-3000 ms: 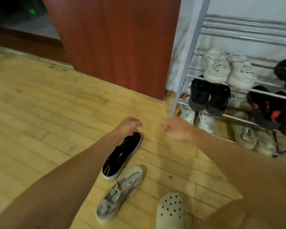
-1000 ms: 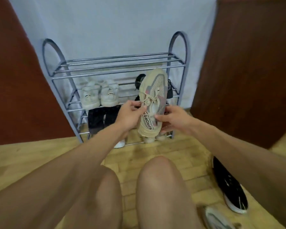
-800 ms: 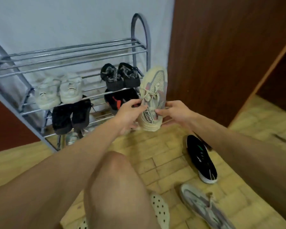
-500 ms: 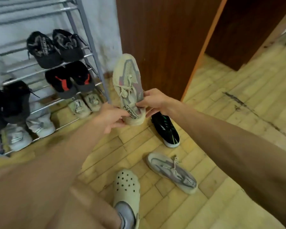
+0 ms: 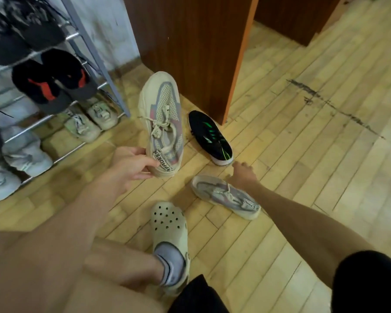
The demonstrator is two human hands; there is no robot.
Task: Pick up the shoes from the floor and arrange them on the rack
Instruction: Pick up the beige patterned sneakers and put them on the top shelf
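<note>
My left hand (image 5: 131, 168) grips a beige mesh sneaker (image 5: 161, 118) by its heel, toe pointing up and away, held above the floor to the right of the metal shoe rack (image 5: 97, 59). Its matching beige sneaker (image 5: 224, 196) lies on the wooden floor below. My right hand (image 5: 243, 175) reaches down with fingers apart, just beside that sneaker's far side and near the heel of a black sneaker with green stripes (image 5: 210, 136). The rack holds several pairs: black ones on top, black-and-red below, pale ones at the bottom.
A brown wooden cabinet (image 5: 190, 48) stands right behind the black sneaker, next to the rack's right post. My foot in a cream clog (image 5: 169, 231) rests on the floor in front. A dark scuff line (image 5: 332, 105) marks the floor at the right.
My right hand has let go of the held beige sneaker and dropped toward the sneakers on the floor. My left hand alone keeps the sneaker. The view has swung right and down.
</note>
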